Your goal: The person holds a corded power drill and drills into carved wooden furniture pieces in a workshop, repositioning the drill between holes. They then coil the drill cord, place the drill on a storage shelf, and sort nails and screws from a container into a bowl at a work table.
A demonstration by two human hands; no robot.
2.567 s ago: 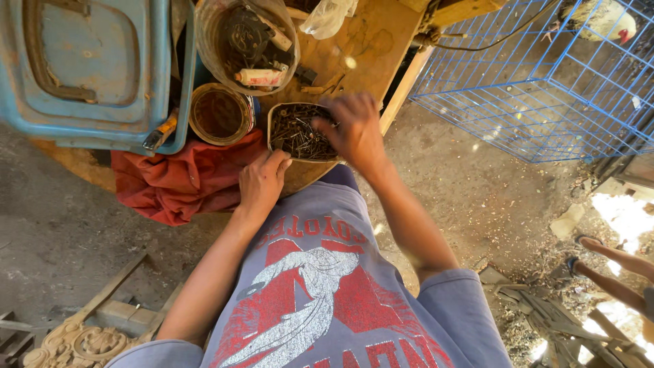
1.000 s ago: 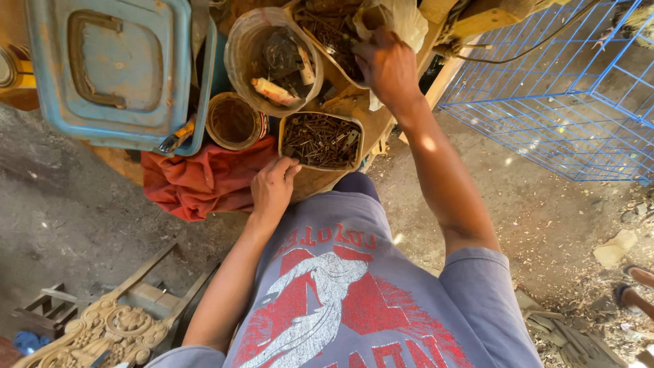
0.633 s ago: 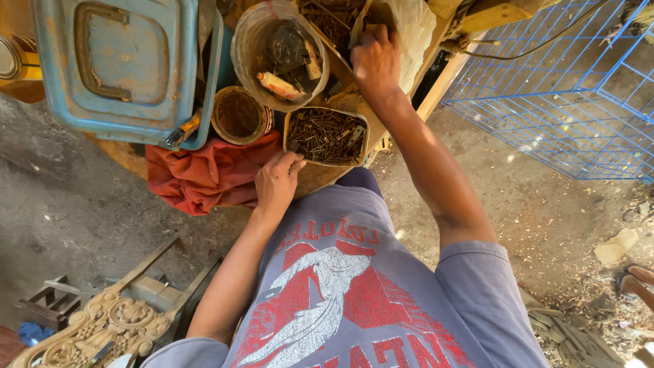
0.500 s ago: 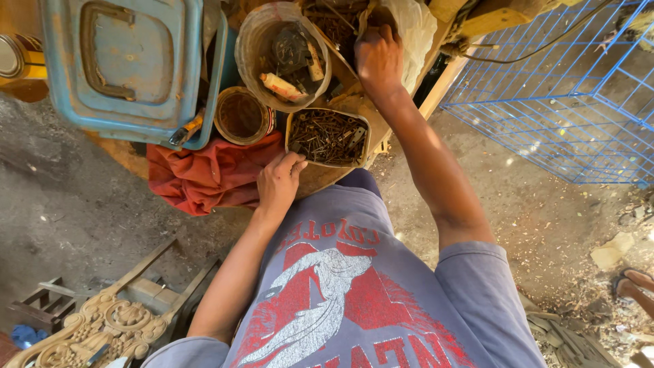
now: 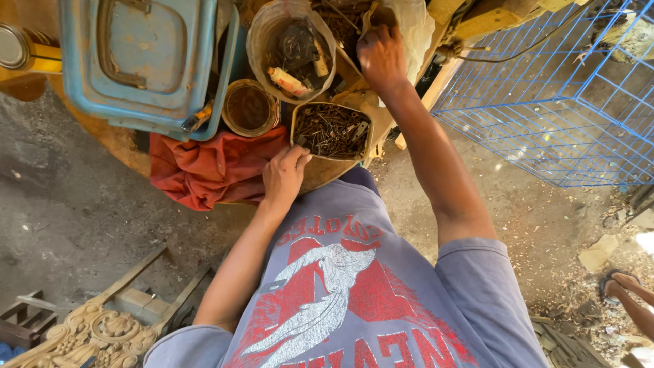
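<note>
Resting my left hand (image 5: 285, 176) on the near edge of the round wooden table (image 5: 109, 140), I keep its fingers loosely curled and empty — fingertips touching the near rim of the rusty tin of screws (image 5: 332, 131), beside the red cloth (image 5: 204, 167). My right hand (image 5: 380, 56) reaches to the table's far edge, into a box of rusty hardware (image 5: 340, 17) — fingers hidden, so I cannot tell its grip. The clear plastic tub (image 5: 289, 48) stands just behind the tin.
</note>
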